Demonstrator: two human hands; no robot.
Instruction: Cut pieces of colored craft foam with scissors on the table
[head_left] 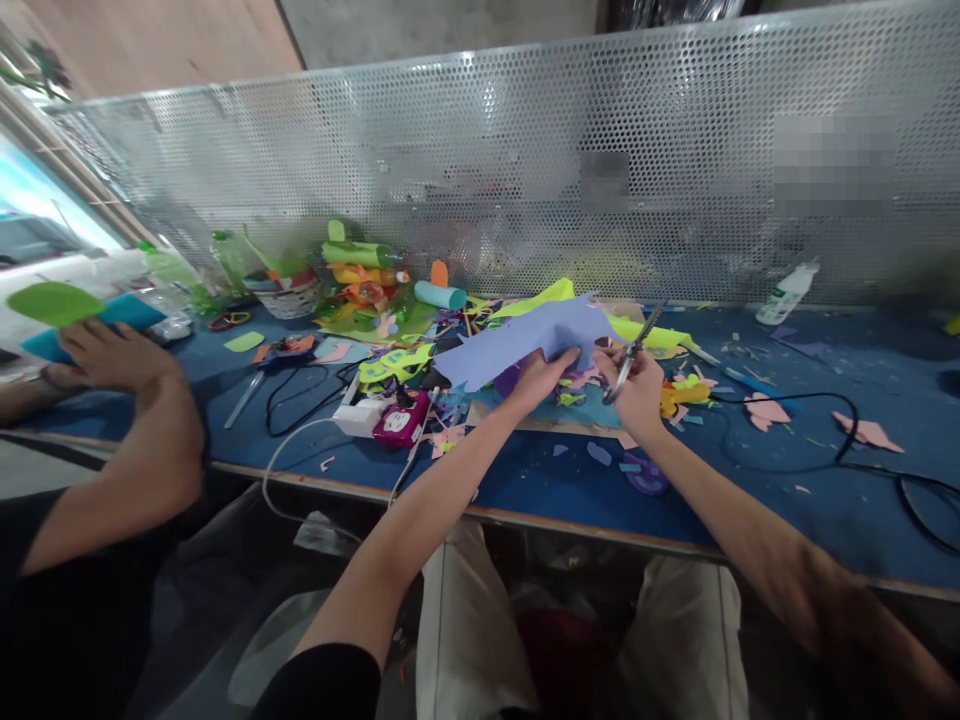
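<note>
My left hand (541, 375) pinches the near edge of a lavender foam sheet (525, 340) and holds it up over the blue table (750, 510). My right hand (641, 385) is closed round the handles of metal scissors (634, 352); their blades point up and to the right, beside the sheet's right edge. Under both hands lie several coloured foam scraps.
A co-worker's hand (105, 355) at the left rests by green and blue sheets. A white charger and pink device (401, 420) with cables lie left of my arm. A black cable (825, 420) loops on the right. A white bottle (787, 293) stands by the perforated metal screen (525, 150).
</note>
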